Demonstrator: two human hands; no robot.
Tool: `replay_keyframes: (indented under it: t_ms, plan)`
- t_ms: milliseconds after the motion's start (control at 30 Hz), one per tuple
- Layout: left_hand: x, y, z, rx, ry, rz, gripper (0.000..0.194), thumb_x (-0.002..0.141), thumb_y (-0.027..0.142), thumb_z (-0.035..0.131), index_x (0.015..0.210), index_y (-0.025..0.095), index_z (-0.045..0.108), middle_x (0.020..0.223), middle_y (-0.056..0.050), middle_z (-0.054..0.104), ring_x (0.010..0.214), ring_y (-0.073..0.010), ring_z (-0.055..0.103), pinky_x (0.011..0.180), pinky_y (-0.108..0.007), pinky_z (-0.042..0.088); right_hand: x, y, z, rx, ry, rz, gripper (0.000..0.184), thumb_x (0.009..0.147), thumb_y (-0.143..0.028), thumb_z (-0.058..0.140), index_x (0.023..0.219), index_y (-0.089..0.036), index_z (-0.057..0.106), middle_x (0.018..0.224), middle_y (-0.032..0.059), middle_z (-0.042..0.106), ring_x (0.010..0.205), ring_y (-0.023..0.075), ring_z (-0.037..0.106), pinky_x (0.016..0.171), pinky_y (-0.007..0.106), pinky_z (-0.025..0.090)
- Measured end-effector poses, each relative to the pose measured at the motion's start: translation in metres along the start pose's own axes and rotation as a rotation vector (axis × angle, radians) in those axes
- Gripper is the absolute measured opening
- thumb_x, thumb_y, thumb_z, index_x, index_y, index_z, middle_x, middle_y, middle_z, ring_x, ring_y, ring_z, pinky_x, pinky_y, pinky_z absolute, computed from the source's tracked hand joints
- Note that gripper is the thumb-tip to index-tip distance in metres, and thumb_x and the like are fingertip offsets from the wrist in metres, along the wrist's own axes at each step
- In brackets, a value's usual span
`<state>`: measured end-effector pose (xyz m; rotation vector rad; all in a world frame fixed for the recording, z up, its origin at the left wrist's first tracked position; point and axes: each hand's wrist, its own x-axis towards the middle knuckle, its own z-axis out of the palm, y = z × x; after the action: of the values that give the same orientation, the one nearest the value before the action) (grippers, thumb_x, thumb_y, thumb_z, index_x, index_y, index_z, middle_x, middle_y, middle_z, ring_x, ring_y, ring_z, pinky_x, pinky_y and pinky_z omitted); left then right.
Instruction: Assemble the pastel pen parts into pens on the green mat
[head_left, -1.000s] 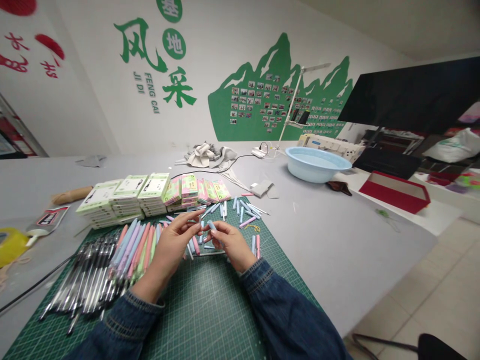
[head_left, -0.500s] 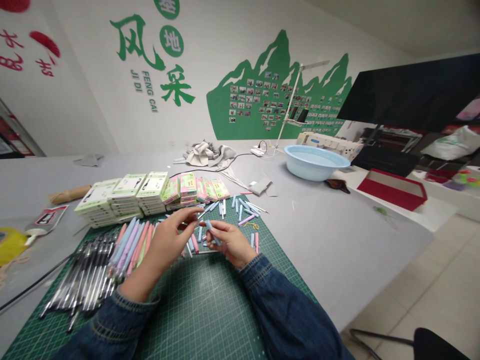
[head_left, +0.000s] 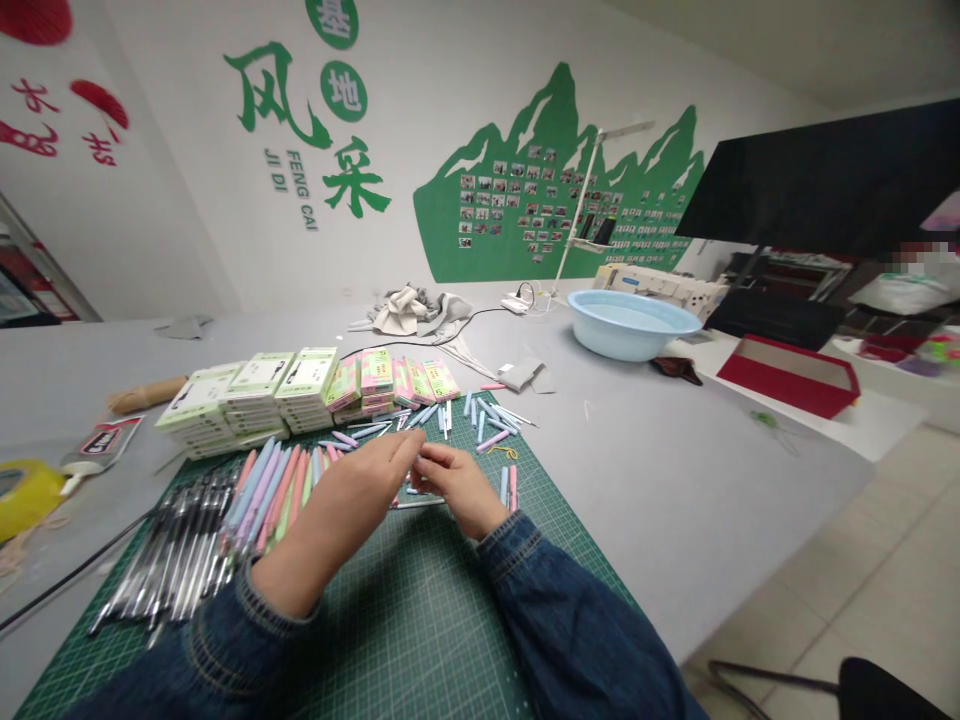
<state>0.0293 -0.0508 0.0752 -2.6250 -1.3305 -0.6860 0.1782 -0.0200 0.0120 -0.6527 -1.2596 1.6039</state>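
Note:
My left hand (head_left: 358,495) and my right hand (head_left: 455,483) meet fingertip to fingertip over the green cutting mat (head_left: 420,620). Both pinch a small part that their fingers hide. Loose pastel pen caps and short barrels (head_left: 489,418) in blue and pink lie scattered just beyond my hands. On the mat to the left lies a row of pastel pen barrels (head_left: 270,482), and further left a bundle of dark pens (head_left: 176,550).
Stacks of green and pink boxes (head_left: 300,385) stand behind the mat. A light blue basin (head_left: 630,325), a red box (head_left: 787,372), crumpled cloth (head_left: 416,308) and a desk lamp (head_left: 589,215) are further back. A yellow tape roll (head_left: 22,490) sits far left. The table's edge falls away at right.
My left hand has moved right and closed its fingers onto my right hand's fingertips; the light blue piece seen earlier in my right hand is now hidden.

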Motion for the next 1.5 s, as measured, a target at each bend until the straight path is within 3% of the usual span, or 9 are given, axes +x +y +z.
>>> replay_keyframes:
  t_ms: [167, 300, 367, 500, 600, 767, 1033, 1200, 1500]
  plan:
    - [0.000, 0.015, 0.014, -0.108, 0.084, -0.032, 0.048, 0.082, 0.007, 0.039, 0.129, 0.015, 0.049, 0.128, -0.015, 0.056, 0.117, -0.0258, 0.054, 0.099, -0.039, 0.040, -0.001, -0.002, 0.001, 0.104, 0.019, -0.015, 0.026, 0.075, -0.040, 0.067, 0.087, -0.018, 0.067, 0.070, -0.0008, 0.054, 0.067, 0.0111, 0.046, 0.068, 0.027, 0.041]
    - [0.008, 0.004, 0.010, -0.358, 0.226, -0.266, 0.051, 0.087, 0.015, 0.039, 0.137, 0.020, 0.035, 0.130, -0.010, 0.056, 0.112, -0.0205, 0.057, 0.093, -0.034, 0.045, -0.003, -0.008, -0.003, 0.121, 0.022, -0.025, 0.029, 0.076, -0.039, 0.065, 0.096, -0.018, 0.068, 0.075, 0.0013, 0.057, 0.072, 0.0125, 0.050, 0.072, 0.028, 0.043]
    - [0.010, -0.009, 0.008, -0.398, 0.264, -0.400, 0.044, 0.087, 0.023, 0.044, 0.130, 0.020, 0.043, 0.121, -0.009, 0.060, 0.105, -0.0209, 0.060, 0.086, -0.033, 0.048, -0.003, -0.012, -0.007, 0.140, 0.022, -0.047, 0.030, 0.077, -0.038, 0.064, 0.100, -0.018, 0.068, 0.077, 0.0024, 0.057, 0.074, 0.0134, 0.051, 0.073, 0.029, 0.044]
    - [0.003, -0.024, 0.021, -0.202, -0.121, -0.338, 0.013, 0.079, 0.029, 0.056, 0.084, 0.023, 0.067, 0.087, -0.004, 0.066, 0.083, -0.0210, 0.061, 0.074, -0.032, 0.046, -0.002, -0.016, -0.012, 0.140, 0.079, -0.101, 0.029, 0.078, -0.035, 0.063, 0.101, -0.018, 0.068, 0.078, 0.0028, 0.058, 0.074, 0.0139, 0.052, 0.075, 0.029, 0.043]
    - [-0.008, -0.016, 0.041, -0.097, -0.312, -0.214, 0.011, 0.078, 0.021, 0.056, 0.079, 0.023, 0.067, 0.086, -0.004, 0.062, 0.087, -0.0205, 0.058, 0.073, -0.029, 0.043, -0.002, -0.018, -0.015, 0.150, 0.118, -0.107, 0.028, 0.077, -0.035, 0.064, 0.100, -0.019, 0.068, 0.078, 0.0027, 0.059, 0.074, 0.0137, 0.052, 0.075, 0.029, 0.043]
    - [-0.013, -0.004, 0.056, 0.042, -0.354, -0.166, 0.017, 0.082, 0.018, 0.046, 0.077, 0.020, 0.062, 0.086, -0.006, 0.059, 0.089, -0.0200, 0.055, 0.067, -0.027, 0.040, -0.001, -0.018, -0.021, 0.185, 0.134, -0.102, 0.028, 0.076, -0.033, 0.066, 0.100, -0.020, 0.069, 0.078, 0.0021, 0.060, 0.076, 0.0134, 0.054, 0.080, 0.030, 0.043]
    - [-0.010, -0.011, 0.045, -0.114, -0.318, -0.212, 0.011, 0.074, 0.018, 0.050, 0.078, 0.021, 0.059, 0.077, -0.003, 0.062, 0.073, -0.0169, 0.058, 0.064, -0.025, 0.038, -0.001, -0.020, -0.025, 0.146, 0.167, -0.137, 0.027, 0.076, -0.034, 0.065, 0.099, -0.019, 0.069, 0.075, 0.0020, 0.060, 0.070, 0.0125, 0.052, 0.074, 0.029, 0.043]
    - [-0.006, -0.018, 0.023, -0.324, -0.209, -0.251, 0.011, 0.077, 0.024, 0.052, 0.079, 0.024, 0.062, 0.075, 0.000, 0.066, 0.069, -0.0161, 0.060, 0.061, -0.024, 0.040, -0.001, -0.020, -0.026, 0.118, 0.161, -0.128, 0.028, 0.077, -0.035, 0.065, 0.100, -0.019, 0.068, 0.076, 0.0020, 0.060, 0.071, 0.0127, 0.052, 0.072, 0.028, 0.042]
    - [0.020, -0.032, -0.034, -0.789, 0.250, -0.544, 0.021, 0.071, 0.036, 0.067, 0.082, 0.017, 0.066, 0.078, -0.004, 0.067, 0.068, -0.0152, 0.059, 0.059, -0.024, 0.044, 0.002, -0.004, -0.023, 0.183, 0.047, -0.088, 0.027, 0.077, -0.033, 0.065, 0.100, -0.019, 0.069, 0.079, 0.0025, 0.059, 0.076, 0.0129, 0.053, 0.080, 0.031, 0.043]
